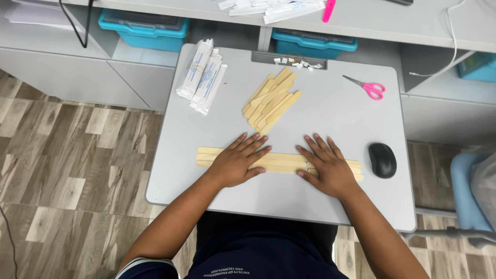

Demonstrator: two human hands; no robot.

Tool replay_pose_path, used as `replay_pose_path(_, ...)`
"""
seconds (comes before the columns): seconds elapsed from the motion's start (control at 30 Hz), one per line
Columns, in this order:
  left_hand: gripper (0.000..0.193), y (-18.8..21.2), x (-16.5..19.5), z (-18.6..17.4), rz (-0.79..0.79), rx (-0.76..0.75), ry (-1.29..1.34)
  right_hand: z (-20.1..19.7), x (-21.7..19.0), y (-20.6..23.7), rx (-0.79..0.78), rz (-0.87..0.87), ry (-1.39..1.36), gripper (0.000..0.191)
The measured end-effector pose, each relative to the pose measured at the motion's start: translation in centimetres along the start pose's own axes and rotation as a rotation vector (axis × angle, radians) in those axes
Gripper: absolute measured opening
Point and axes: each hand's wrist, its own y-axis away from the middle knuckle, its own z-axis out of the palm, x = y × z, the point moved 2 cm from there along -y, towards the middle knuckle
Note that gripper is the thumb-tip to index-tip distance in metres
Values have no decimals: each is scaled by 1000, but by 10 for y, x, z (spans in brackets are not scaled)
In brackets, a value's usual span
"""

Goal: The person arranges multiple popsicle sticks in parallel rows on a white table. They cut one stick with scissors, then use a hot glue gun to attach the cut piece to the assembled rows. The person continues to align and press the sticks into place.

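A row of flat wooden sticks (281, 161) lies end to end in long strips across the near part of a small grey desk (336, 119). My left hand (237, 160) rests flat on the left stretch of the strips, fingers spread. On the right stretch my right hand (325, 166) presses down the same way, palm down. Neither hand grips anything. A loose pile of more wooden sticks (271, 99) sits just beyond my hands, near the desk's middle.
Wrapped packs of sticks (202, 76) lie at the desk's far left. Pink-handled scissors (368, 87) and a black mouse (382, 160) are on the right. Small paper scraps (297, 63) lie at the far edge. Teal bins (144, 27) stand under a long counter behind.
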Motion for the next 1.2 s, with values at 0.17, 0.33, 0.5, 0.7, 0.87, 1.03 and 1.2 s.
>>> replay_pose_path(0.17, 65, -2, 0, 6, 24, 34, -48, 3, 6, 2, 13, -7, -25, 66)
replay_pose_path(0.33, 66, 7, -3, 19, 8, 41, -10, 8, 6, 10, 28, -13, -77, 65)
replay_pose_path(0.5, 69, 11, -7, 22, -17, 64, -16, 5, 4, 12, 19, 16, -9, 70)
replay_pose_path(0.7, 76, 24, 15, 26, -118, 125, -33, 0, 2, 21, 66, 57, 25, 76)
replay_pose_path(0.87, 83, 36, 31, 46, -122, 46, 53, 17, -4, 32, -40, 38, 5, 75)
replay_pose_path(1.03, 83, 24, 17, 52, -98, 23, 25, 24, 7, 24, -59, 37, 21, 75)
replay_pose_path(1.2, 85, 12, 11, 47, -99, 36, 7, 23, 13, 10, -54, 29, 46, 75)
